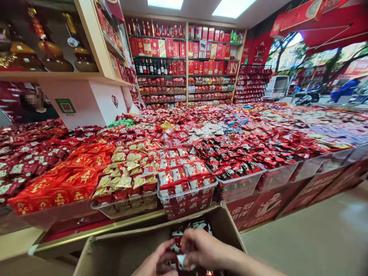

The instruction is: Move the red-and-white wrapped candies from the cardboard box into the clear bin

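Note:
A cardboard box (126, 245) stands at the bottom, with red and white packets (198, 226) inside. Both hands reach into it. My right hand (198, 249) has its fingers closed on a small red and white packet (181, 262). Just to its left, my left hand (159, 260) is curled beside the packets; its fingers are partly hidden, and what it holds cannot be made out. Beyond the box, a clear bin (188, 189) holds neatly stacked red and white packets.
Bins of wrapped sweets spread across the display: orange-red bags (69, 176), gold packets (126, 165), black and red packets (230, 153). Shelves (188, 57) with bottles and boxes stand behind. A person (37, 101) is at the far left. Pale floor (310, 230) lies at right.

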Tool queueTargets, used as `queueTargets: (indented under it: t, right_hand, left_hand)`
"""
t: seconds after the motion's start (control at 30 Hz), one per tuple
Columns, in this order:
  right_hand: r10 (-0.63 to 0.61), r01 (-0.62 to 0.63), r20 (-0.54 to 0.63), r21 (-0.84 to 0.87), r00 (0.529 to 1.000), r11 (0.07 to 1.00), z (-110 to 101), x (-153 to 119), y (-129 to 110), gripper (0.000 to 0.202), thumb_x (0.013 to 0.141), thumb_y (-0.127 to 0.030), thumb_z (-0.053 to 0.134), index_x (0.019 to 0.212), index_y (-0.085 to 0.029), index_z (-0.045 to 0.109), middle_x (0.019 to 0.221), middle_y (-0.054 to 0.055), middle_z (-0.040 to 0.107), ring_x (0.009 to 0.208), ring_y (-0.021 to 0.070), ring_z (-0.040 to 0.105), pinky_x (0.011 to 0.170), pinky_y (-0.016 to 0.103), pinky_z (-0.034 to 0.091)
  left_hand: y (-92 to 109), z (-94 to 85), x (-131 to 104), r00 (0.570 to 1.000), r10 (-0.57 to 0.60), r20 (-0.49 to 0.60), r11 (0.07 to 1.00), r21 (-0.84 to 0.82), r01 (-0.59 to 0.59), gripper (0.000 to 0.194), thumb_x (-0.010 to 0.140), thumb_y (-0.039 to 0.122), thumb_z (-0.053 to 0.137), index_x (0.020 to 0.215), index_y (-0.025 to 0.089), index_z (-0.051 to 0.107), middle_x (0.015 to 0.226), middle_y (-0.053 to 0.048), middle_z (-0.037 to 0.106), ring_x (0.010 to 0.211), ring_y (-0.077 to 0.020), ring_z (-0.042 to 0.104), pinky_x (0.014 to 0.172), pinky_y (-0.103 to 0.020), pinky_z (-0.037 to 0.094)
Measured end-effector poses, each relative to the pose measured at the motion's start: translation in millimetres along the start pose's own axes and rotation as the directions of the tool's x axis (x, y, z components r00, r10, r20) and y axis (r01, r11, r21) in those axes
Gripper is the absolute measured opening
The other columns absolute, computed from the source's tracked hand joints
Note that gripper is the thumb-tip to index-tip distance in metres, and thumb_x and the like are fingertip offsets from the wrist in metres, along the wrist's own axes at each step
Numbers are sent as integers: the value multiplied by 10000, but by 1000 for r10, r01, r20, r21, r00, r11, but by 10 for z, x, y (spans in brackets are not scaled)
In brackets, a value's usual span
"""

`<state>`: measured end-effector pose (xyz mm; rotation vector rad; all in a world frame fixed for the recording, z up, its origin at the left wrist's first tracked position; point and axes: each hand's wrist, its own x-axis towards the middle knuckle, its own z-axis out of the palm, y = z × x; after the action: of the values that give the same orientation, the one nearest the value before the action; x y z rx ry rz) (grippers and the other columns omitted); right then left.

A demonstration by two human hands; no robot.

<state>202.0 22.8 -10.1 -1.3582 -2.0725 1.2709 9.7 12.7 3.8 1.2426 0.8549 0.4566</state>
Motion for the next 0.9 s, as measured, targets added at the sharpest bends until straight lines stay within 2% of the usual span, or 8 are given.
queueTargets:
  t: [0.03,0.1,0.17,0.37,0.47,0.63,0.8,0.9]
  right_hand:
    - [12,1,-68,201,998,980,-86,-50,-119,171,605,-127,630,753,-169,556,606,-45,531,557,76,487,487,165,361]
    - [8,73,-163,486,987,871,-192,-109,-301,147,633,-196,620,740,-153,530,619,-39,513,558,70,461,507,173,360]
    - [17,126,-224,605,974,787,-221,-128,-384,182,657,-277,614,748,-148,524,643,-24,518,566,74,452,528,188,365]
    - [89,120,-313,587,946,801,-213,-174,-358,280,674,-397,602,629,-134,515,573,-23,491,514,64,381,485,193,316]
    - [99,158,-331,665,938,730,-224,-208,-378,298,657,-414,618,667,-143,496,569,-40,471,503,56,387,474,185,308]
    - [114,80,-182,800,977,594,-203,-247,-413,360,602,-443,659,620,-151,449,473,-61,458,398,47,373,401,181,277]
    - [152,90,-187,867,971,490,-233,-244,-421,345,607,-416,666,628,-144,455,488,-60,455,410,34,334,413,176,257]
    - [95,61,-141,813,985,579,-290,-243,-393,330,606,-396,671,619,-139,464,493,-59,442,432,38,332,422,177,250]
  left_hand:
    - [82,81,5,998,56,-28,996,-67,-58,586,655,401,642,1179,245,432,1136,-65,594,1001,-222,559,877,-370,409]
    - [249,224,21,981,87,-173,993,-64,-99,479,703,325,617,1142,217,459,1148,-66,587,1061,-211,517,915,-342,383]
    - [383,322,39,960,94,-265,992,-59,-113,435,723,292,599,1128,196,470,1119,-66,604,1052,-210,521,906,-326,392]
    - [544,448,25,936,11,-353,972,-217,-93,567,666,295,651,1172,156,437,941,-36,679,820,-161,607,718,-249,479]
    - [579,476,-1,928,-29,-371,949,-302,-91,600,675,343,635,1200,144,421,887,-31,691,734,-150,616,665,-242,482]
    - [622,533,-17,902,-70,-426,930,-356,-95,568,717,380,584,1218,163,426,906,-46,687,748,-167,616,589,-233,479]
    - [636,598,-22,884,-128,-450,863,-489,-124,514,727,333,582,1200,185,446,856,-48,702,746,-179,635,574,-233,484]
    - [607,554,-51,905,-124,-406,911,-407,-58,476,664,372,638,1088,180,536,803,-39,716,729,-197,647,618,-268,501]
